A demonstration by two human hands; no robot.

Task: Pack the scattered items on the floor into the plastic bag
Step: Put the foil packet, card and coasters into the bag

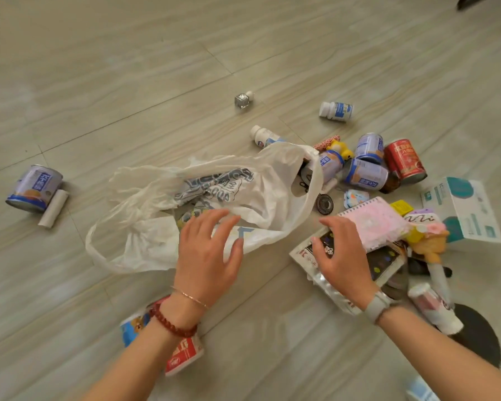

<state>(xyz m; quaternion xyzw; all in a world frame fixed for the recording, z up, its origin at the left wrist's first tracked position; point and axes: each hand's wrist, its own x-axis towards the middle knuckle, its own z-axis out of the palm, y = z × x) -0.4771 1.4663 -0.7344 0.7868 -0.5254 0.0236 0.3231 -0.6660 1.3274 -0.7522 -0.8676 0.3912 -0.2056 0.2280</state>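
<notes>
Left hand (pixel 207 256) is spread open over the plastic bag (pixel 145 238); right hand (pixel 343 256) is laid open-fingered on a dark packet (pixel 383 260).

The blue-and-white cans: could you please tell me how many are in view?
4. One can lies far left beside a paper roll; can two and can three sit by the red can; can four lies at the bag mouth. More may be hidden.

Plastic bag (pixel 261 195): white, thin, crumpled, laid flat at centre, mouth turned to 3 o'clock.
Cans (pixel 368 173): blue-labelled and red, tipped over, clustered at 2 o'clock.
Lone can (pixel 34 188): tipped, at 9 o'clock.
Pink notebook (pixel 376 221): flat, at 3 o'clock.
</notes>
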